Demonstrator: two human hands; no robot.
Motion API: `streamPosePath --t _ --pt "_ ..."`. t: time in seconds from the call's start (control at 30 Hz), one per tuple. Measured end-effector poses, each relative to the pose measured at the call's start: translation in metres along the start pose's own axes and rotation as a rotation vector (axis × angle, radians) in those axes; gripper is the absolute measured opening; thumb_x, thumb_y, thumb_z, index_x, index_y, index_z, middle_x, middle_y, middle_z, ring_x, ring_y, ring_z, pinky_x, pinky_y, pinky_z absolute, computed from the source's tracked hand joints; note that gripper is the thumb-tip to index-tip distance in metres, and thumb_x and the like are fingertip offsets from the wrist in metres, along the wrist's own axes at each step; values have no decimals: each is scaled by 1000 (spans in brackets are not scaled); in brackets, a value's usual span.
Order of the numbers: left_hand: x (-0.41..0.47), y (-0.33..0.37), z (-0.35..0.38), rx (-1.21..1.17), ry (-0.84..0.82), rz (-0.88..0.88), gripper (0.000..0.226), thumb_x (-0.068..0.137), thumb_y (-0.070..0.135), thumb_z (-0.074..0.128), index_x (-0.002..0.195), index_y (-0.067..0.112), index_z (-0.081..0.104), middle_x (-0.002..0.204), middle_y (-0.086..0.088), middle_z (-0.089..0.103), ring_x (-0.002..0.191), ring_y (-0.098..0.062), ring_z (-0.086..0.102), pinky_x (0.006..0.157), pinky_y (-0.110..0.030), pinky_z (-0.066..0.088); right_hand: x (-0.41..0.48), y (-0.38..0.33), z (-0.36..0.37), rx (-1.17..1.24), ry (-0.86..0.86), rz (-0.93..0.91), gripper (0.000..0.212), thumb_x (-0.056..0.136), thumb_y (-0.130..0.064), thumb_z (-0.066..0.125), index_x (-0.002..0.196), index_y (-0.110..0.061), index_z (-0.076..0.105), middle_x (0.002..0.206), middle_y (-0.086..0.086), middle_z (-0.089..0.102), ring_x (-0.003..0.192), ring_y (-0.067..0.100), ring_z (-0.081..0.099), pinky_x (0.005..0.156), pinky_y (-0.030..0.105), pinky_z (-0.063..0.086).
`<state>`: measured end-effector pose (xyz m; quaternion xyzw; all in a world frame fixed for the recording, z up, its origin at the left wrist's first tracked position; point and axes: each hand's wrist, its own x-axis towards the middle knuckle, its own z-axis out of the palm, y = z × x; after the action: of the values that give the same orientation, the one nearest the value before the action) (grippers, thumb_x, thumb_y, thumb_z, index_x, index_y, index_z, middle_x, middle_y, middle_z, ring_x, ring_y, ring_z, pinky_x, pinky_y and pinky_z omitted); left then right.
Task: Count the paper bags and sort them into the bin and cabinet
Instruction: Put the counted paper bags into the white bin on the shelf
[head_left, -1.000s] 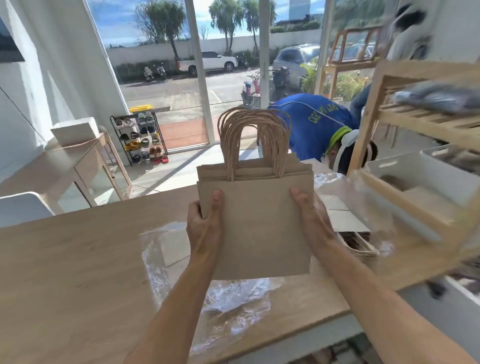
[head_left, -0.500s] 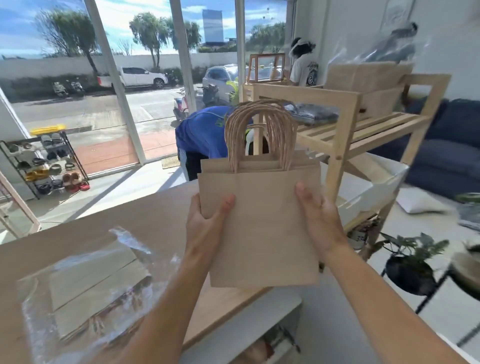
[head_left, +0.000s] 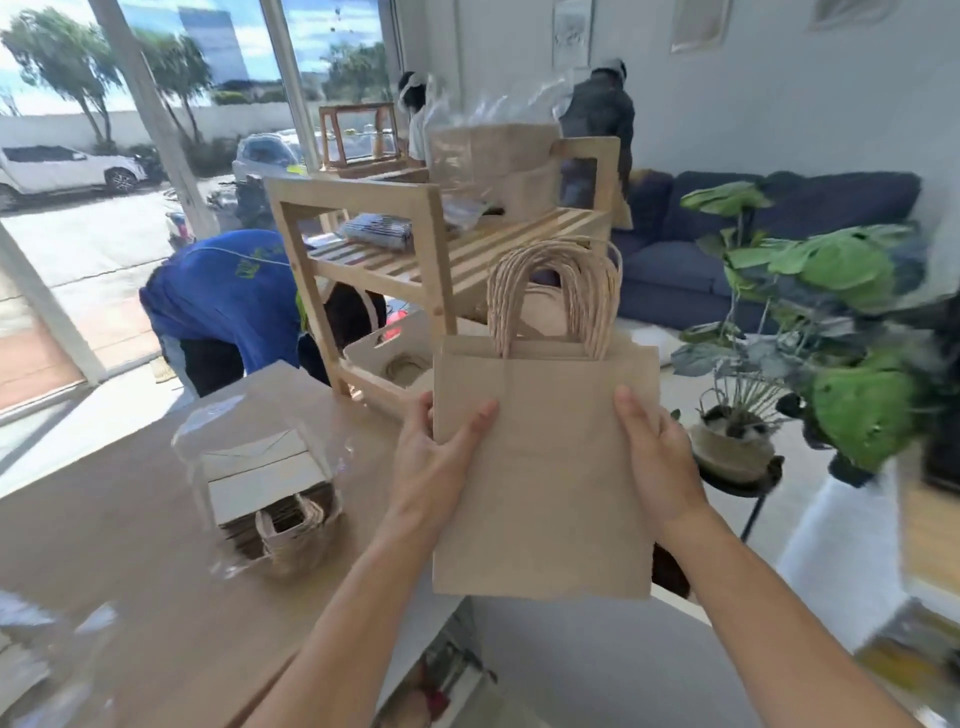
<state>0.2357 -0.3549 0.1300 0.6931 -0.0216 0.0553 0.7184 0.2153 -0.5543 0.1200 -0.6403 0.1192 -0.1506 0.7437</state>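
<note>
I hold a flat stack of brown paper bags (head_left: 545, 467) upright in front of me, twisted paper handles pointing up. My left hand (head_left: 436, 462) grips its left edge and my right hand (head_left: 657, 462) grips its right edge. Just beyond the stack a white bin (head_left: 374, 348) sits on the lower level of a wooden shelf unit (head_left: 436, 260). A clear plastic pack of more paper bags (head_left: 270, 483) lies on the wooden table (head_left: 130, 545) to the left. Another plastic-wrapped bundle of bags (head_left: 498, 161) stands on the shelf's top level.
A person in a blue shirt (head_left: 228, 301) bends over behind the table. Two more people (head_left: 597, 119) stand at the back. A potted plant (head_left: 810, 332) on a small stand is at the right, a dark blue sofa (head_left: 691, 249) behind it. Open shelves lie under the table edge.
My view has swung right and the stack has travelled with it, from over the table toward the wooden shelf unit. Both hands keep the same grip on the bags.
</note>
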Motion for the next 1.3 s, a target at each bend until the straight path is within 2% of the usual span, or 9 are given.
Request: streamPosePath --t 0.2,0.37,0.5,0.57,0.77,0.93,1.07,1.17,1.3 --pt "28 -17 50 -48 -153 -144 47 74 43 78 113 27 58 110 -2 72 89 -17 74 76 -40 61 26 13 -39 11 123 90 30 84 -54 62 91 -26 68 94 -7 74 91 16 70 88 41 55" --pt "66 -36 68 -37 -241 -214 36 80 41 74 110 32 56 105 0 73 81 -14 74 64 -32 60 57 26 -44 23 163 155 32 86 -51 61 95 -22 70 97 -1 76 88 17 71 82 38 57" --pt "104 -47 68 1 -277 -258 64 73 54 77 127 31 53 113 -2 71 88 -19 74 78 -44 60 90 33 -36 34 160 210 30 87 -50 61 92 -22 70 91 -1 76 85 20 71 79 39 57" --pt "122 -50 65 12 -260 -289 77 66 60 78 131 29 50 113 -3 70 88 -20 74 79 -46 60 108 35 -28 25 155 232 31 86 -51 62 89 -22 70 90 0 75 85 21 71 80 40 57" --pt "154 -61 58 35 -192 -327 65 80 50 72 134 23 47 118 -1 67 93 -17 71 78 -36 60 156 50 -10 -25 83 333 64 71 -66 67 109 -15 69 102 5 75 91 25 72 82 42 57" --pt "170 -70 62 73 -116 -375 70 80 57 69 137 25 43 119 0 65 95 -17 69 82 -38 58 193 55 -2 -73 -3 381 53 84 -56 62 111 -11 66 103 8 73 90 25 70 66 31 54" --pt "180 -76 71 68 -7 -456 80 69 65 71 132 24 47 112 1 69 91 -18 71 79 -38 60 223 56 2 -159 -92 417 56 80 -61 62 108 -13 68 100 6 74 90 25 70 74 34 55" --pt "189 -76 78 65 76 -482 54 84 52 66 126 21 51 106 1 69 85 -15 69 57 -24 56 249 54 5 -269 -152 423 76 63 -75 62 109 -16 68 103 4 73 93 26 69 89 42 54" --pt "200 -76 91 9 207 -537 49 87 49 64 125 19 52 104 -2 70 88 -20 70 69 -32 57 280 38 10 -285 -309 424 48 85 -54 62 105 -11 68 96 6 73 83 22 69 68 30 54"
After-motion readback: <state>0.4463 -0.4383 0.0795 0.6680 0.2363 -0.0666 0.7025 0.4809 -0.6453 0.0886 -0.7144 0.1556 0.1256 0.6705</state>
